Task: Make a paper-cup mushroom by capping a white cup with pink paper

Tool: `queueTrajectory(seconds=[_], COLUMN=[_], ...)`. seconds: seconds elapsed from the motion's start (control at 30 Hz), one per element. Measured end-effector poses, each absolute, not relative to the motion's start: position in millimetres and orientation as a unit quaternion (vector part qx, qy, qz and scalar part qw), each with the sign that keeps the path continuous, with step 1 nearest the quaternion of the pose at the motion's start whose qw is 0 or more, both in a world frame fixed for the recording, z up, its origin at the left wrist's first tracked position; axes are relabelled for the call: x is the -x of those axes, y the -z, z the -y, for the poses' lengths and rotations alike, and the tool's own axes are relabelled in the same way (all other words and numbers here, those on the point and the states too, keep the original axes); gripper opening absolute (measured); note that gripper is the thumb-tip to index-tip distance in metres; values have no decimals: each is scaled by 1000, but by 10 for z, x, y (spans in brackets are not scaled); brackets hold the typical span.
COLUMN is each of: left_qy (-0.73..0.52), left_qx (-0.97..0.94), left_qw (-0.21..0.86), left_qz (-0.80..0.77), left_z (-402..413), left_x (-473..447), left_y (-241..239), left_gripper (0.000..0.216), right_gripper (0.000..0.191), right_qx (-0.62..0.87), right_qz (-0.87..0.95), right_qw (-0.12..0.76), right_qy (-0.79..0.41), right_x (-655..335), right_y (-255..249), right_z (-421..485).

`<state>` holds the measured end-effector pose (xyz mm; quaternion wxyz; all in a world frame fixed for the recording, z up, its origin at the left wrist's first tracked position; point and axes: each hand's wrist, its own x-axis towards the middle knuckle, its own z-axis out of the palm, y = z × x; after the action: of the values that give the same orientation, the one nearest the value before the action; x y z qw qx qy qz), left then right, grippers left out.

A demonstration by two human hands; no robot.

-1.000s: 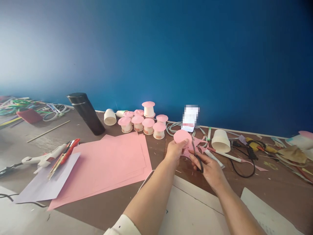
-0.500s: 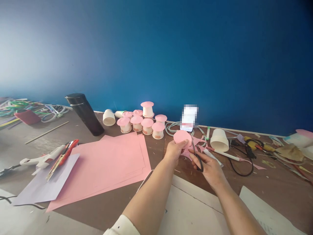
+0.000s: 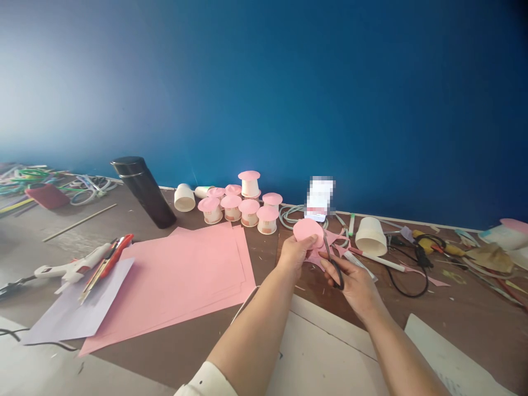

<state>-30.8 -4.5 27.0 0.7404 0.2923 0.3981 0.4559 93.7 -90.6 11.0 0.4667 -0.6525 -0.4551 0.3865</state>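
My left hand (image 3: 293, 254) pinches a round pink paper disc (image 3: 306, 229) and holds it up over the brown table. My right hand (image 3: 355, 285) grips black-handled scissors (image 3: 331, 258), whose blades point up at the disc's right edge. Pink offcuts (image 3: 332, 242) hang and lie just under the blades. A stack of pink paper sheets (image 3: 181, 278) lies to the left of my arms.
Several small cups with pink tops (image 3: 243, 206) stand by the blue wall, with a black flask (image 3: 142, 191) left of them. An upturned white cup (image 3: 371, 236), pens and black cables lie at right. A glue gun (image 3: 70, 269) and red-handled tools rest at left.
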Motion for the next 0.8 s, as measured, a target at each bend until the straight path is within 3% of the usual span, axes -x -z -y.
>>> queueTrajectory(seconds=[0.37, 0.8], left_qy=[-459, -477], left_qx=[-295, -254], left_qw=[737, 742], left_qz=[-399, -397], left_z=[46, 69], left_x=[325, 288], left_y=[-295, -302], left_gripper=[28, 32], right_gripper=[54, 53], right_qx=[661, 673], right_qz=[440, 449], right_qw=[467, 448], right_qy=[-389, -381], right_x=[-892, -844], right_y=[-184, -228], right_z=[914, 921])
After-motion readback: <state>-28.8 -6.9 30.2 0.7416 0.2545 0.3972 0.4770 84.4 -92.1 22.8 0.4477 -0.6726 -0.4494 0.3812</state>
